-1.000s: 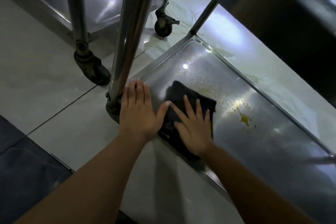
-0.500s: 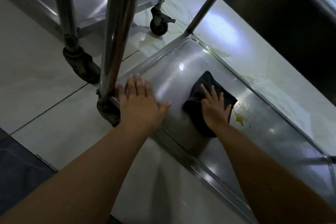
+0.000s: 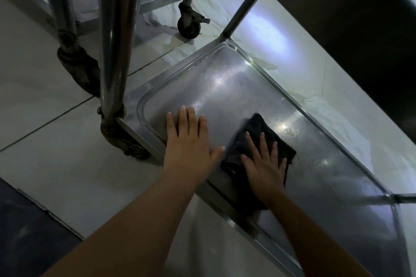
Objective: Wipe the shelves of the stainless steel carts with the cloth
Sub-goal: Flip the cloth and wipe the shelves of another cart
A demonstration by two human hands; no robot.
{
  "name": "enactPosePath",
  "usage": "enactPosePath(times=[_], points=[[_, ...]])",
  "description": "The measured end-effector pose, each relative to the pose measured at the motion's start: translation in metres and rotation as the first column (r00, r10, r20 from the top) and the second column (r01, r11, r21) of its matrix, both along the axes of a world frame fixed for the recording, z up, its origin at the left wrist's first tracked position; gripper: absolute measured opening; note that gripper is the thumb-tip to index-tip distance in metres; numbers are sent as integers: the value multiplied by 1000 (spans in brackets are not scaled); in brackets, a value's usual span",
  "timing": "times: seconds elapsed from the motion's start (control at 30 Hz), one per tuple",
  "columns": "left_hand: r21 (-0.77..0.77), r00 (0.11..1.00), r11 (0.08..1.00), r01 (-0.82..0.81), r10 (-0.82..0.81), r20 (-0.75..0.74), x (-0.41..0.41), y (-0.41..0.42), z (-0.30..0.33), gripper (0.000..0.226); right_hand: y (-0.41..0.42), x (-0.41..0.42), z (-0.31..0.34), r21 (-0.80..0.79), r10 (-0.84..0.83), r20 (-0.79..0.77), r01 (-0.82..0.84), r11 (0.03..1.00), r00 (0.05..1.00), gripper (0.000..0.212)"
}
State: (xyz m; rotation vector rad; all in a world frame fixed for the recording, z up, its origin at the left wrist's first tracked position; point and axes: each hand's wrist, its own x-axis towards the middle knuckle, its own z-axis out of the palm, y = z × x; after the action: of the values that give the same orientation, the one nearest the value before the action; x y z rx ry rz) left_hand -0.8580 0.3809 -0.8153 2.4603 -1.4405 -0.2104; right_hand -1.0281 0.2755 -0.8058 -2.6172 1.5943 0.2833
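Both hands lie flat on the shelf (image 3: 225,101): left hand (image 3: 188,141) empty, bracing; right hand (image 3: 263,164) pressing the cloth (image 3: 258,128) beneath its palm. Keep even pressure and overlap strokes toward the smear (image 3: 289,134) beyond the fingertips.

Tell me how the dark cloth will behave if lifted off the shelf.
The cloth will probably droop: it lies bunched under the right hand. It looks thin, so likely light. On the shiny shelf it should slide easily when pushed.
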Motion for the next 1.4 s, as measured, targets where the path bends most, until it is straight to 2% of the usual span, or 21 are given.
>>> enactPosePath(times=[0.13, 0.23, 0.37, 0.5, 0.63, 0.73, 0.83, 1.07, 1.17, 1.27, 1.33, 1.4], points=[[-99, 998, 995, -24, 18, -60, 2, 3, -2, 63, -25, 64, -1, -4, 214, 31, -214, 977, 976, 61], [-141, 994, 988, -64, 51, -98, 2, 2, -2, 67, -45, 112, -5, 16, 282, 52, -284, 959, 958, 60], [-122, 992, 987, -104, 94, -87, 1, -3, -4, 75, -57, 137, -7, 88, 197, 133, -209, 974, 971, 61], [-108, 996, 992, -65, 58, -67, 0, -3, -4, 76, -60, 118, -6, 31, 154, 113, -158, 987, 982, 60], [-68, 999, 998, -1, -1, -38, -1, 1, -2, 73, -65, 43, 0, 70, -54, 79, 49, 996, 995, 59], [-65, 998, 998, 22, -26, -59, -3, 4, 1, 69, -43, -17, -2, 67, -221, 96, 215, 974, 971, 57], [-64, 999, 998, 29, -31, -27, -7, 6, 2, 65, -4, -49, -5, 64, -289, 37, 286, 956, 957, 59], [-4, 973, 974, 225, -224, 52, -4, 7, -8, 62, 72, -68, -8, -42, -62, -1, 62, 997, 998, 62], [-33, 967, 969, 243, -240, 89, -3, 8, -10, 59, 65, -56, -8, -34, 46, 19, -45, 998, 999, 59], [-70, 918, 918, 390, -381, 112, -7, 5, -8, 50, 35, -40, -7, -15, 168, 41, -167, 986, 985, 62], [-47, 892, 895, 444, -437, 110, -13, 1, -6, 50, 16, -34, -6, -6, 135, 79, -135, 991, 988, 64], [-13, 894, 899, 437, -433, 118, -19, -1, -6, 55, 3, -33, -5, 11, 12, 135, -14, 1000, 991, 61]])
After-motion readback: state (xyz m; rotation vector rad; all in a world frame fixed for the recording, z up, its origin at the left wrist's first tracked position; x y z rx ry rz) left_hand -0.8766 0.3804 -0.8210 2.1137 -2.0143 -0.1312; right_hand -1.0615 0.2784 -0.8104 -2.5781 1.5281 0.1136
